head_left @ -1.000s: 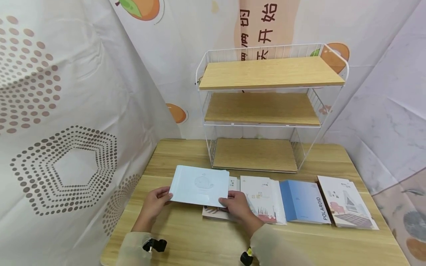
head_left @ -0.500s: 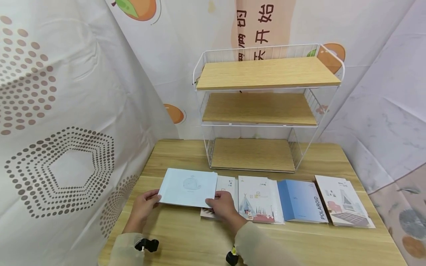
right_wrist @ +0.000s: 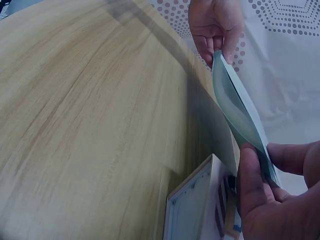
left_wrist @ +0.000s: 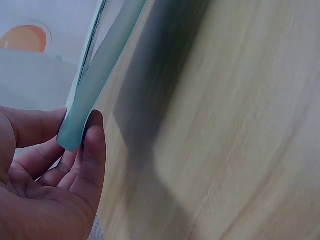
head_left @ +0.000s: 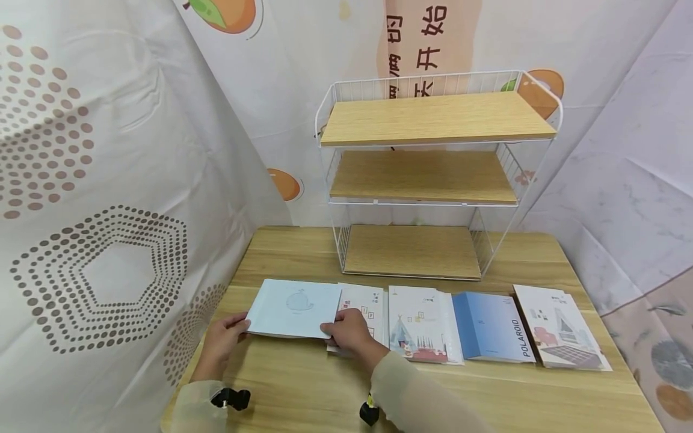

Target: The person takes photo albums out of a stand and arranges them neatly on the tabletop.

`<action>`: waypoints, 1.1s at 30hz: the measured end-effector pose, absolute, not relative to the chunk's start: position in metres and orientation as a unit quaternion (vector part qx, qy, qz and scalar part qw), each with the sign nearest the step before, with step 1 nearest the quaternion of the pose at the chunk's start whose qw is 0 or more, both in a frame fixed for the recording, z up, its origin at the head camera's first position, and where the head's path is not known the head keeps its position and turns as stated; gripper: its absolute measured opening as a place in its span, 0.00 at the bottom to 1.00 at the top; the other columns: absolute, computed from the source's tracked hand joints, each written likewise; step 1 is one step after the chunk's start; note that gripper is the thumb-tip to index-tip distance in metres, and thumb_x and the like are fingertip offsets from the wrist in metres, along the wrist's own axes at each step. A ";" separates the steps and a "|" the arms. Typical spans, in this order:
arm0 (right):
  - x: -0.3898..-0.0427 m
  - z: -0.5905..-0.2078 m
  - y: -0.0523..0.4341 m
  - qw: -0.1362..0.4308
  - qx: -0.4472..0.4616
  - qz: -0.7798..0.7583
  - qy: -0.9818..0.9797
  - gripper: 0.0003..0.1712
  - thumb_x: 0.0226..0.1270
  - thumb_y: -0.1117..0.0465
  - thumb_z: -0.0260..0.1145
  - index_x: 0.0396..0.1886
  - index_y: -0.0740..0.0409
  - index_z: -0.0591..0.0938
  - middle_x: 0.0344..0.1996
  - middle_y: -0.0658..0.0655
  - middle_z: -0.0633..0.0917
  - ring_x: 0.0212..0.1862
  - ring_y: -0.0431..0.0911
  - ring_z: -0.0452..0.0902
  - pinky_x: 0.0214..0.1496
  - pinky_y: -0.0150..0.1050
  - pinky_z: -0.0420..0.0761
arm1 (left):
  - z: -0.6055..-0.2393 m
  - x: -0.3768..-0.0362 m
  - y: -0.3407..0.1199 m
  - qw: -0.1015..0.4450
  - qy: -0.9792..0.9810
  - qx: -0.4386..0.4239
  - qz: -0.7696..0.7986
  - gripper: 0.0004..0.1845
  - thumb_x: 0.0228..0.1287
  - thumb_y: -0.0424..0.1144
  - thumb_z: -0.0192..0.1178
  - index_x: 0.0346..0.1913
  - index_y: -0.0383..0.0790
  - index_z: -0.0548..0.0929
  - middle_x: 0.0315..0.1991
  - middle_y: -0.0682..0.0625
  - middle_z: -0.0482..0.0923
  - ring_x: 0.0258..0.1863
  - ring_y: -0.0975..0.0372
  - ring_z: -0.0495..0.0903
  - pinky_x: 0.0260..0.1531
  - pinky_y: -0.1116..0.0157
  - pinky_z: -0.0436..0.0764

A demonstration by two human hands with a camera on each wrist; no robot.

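Note:
A pale-blue booklet with a small whale drawing (head_left: 295, 310) is held over the left part of the table. My left hand (head_left: 219, 343) pinches its left front corner, thumb on top and fingers beneath, as the left wrist view shows with the bent cover (left_wrist: 90, 95). At the opposite front corner, my right hand (head_left: 352, 334) pinches it the same way. From the right wrist view, the booklet (right_wrist: 240, 105) bows slightly between both hands and casts a shadow on the wood. Its right side lies close beside a white illustrated book (head_left: 368, 310), partly covered by my right hand.
Farther right along the row lie a white book with a tent picture (head_left: 417, 325), a blue "POLAROID" book (head_left: 495, 328) and a white book with a pink armchair (head_left: 563, 331). Behind them stands a three-tier white wire shelf (head_left: 422, 174) with wooden boards. Patterned cloth (head_left: 108, 180) hangs around the table.
Both hands have carried the whale booklet left and slightly nearer, uncovering more of the white illustrated book beside it. The other books stay where they were.

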State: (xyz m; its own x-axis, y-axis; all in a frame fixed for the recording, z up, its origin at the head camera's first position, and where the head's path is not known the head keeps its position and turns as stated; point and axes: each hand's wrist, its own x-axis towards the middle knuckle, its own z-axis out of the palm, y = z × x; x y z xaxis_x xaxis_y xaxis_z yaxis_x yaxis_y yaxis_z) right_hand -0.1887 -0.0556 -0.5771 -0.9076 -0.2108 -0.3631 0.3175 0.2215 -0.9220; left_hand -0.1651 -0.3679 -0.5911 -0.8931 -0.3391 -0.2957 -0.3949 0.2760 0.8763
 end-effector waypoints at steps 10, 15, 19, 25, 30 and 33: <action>-0.191 -0.575 -0.068 0.223 0.011 -0.602 0.766 0.06 0.67 0.66 0.72 0.35 0.66 0.85 0.30 0.56 0.83 0.24 0.42 0.83 0.29 0.33 0.86 | -0.600 -0.157 -0.378 0.029 0.781 -0.251 0.571 0.23 0.75 0.30 0.60 0.68 0.26 0.75 0.68 0.31 0.73 0.40 0.70 0.82 0.41 0.70 0.86; -0.191 -0.575 -0.071 0.226 0.012 -0.606 0.763 0.07 0.66 0.66 0.72 0.33 0.67 0.84 0.30 0.57 0.82 0.23 0.42 0.82 0.28 0.33 0.85 | -0.601 -0.158 -0.381 0.028 0.784 -0.253 0.566 0.23 0.75 0.32 0.60 0.68 0.26 0.75 0.68 0.30 0.74 0.41 0.68 0.82 0.41 0.70 0.86; -0.191 -0.575 -0.070 0.232 0.007 -0.611 0.757 0.08 0.67 0.67 0.71 0.31 0.67 0.82 0.28 0.57 0.83 0.21 0.42 0.80 0.25 0.33 0.84 | -0.600 -0.159 -0.383 0.034 0.788 -0.242 0.566 0.24 0.76 0.33 0.59 0.69 0.24 0.73 0.64 0.31 0.75 0.40 0.65 0.83 0.41 0.67 0.87; -0.193 -0.576 -0.072 0.258 0.023 -0.631 0.731 0.04 0.66 0.70 0.69 0.33 0.68 0.83 0.27 0.58 0.84 0.19 0.39 0.80 0.23 0.31 0.83 | -0.601 -0.160 -0.386 0.040 0.789 -0.241 0.563 0.24 0.76 0.32 0.58 0.69 0.23 0.73 0.61 0.32 0.77 0.39 0.63 0.83 0.41 0.66 0.87; -0.194 -0.572 -0.072 0.268 0.034 -0.648 0.712 0.05 0.63 0.70 0.66 0.36 0.70 0.80 0.29 0.59 0.83 0.22 0.40 0.81 0.24 0.29 0.82 | -0.602 -0.163 -0.385 0.040 0.793 -0.243 0.558 0.23 0.76 0.31 0.57 0.68 0.21 0.73 0.61 0.29 0.76 0.38 0.64 0.83 0.40 0.66 0.87; -0.193 -0.568 -0.073 0.273 0.030 -0.652 0.707 0.05 0.61 0.70 0.66 0.32 0.67 0.77 0.31 0.59 0.81 0.23 0.40 0.79 0.23 0.28 0.79 | -0.605 -0.166 -0.385 0.036 0.798 -0.249 0.548 0.22 0.76 0.30 0.57 0.67 0.22 0.75 0.62 0.29 0.76 0.37 0.65 0.83 0.39 0.66 0.87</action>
State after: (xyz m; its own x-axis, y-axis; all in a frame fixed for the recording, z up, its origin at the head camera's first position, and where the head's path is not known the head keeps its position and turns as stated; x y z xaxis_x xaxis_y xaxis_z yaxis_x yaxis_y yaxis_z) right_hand -0.1931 -0.0731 -0.5683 -0.8495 -0.3126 -0.4251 0.3988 0.1473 -0.9052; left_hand -0.1662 -0.3849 -0.6046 -0.8734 -0.3578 -0.3304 -0.4368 0.2755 0.8563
